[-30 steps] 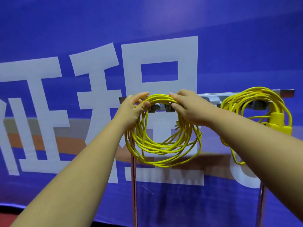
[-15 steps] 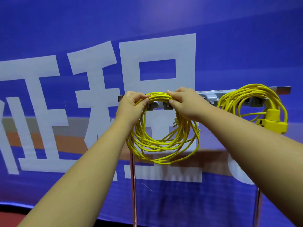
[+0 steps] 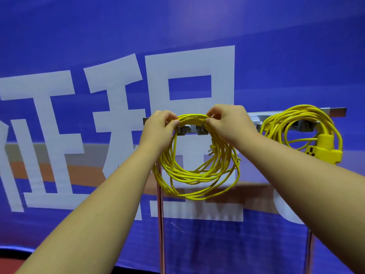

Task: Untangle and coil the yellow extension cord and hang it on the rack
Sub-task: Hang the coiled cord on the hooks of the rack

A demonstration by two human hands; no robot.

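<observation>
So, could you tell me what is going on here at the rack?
A person grips the top of a coiled yellow extension cord with the left hand and right hand, holding it at the hooks of the rack; whether it sits on them yet is unclear. Its loops hang below. A second yellow cord with its socket block hangs further right.

Left hand and right hand pinching top of coiled yellow cord over rack, second coil hanging beside, blue banner behind

Coiled yellow extension cord draped over the metal rack, loops hanging below.
</observation>
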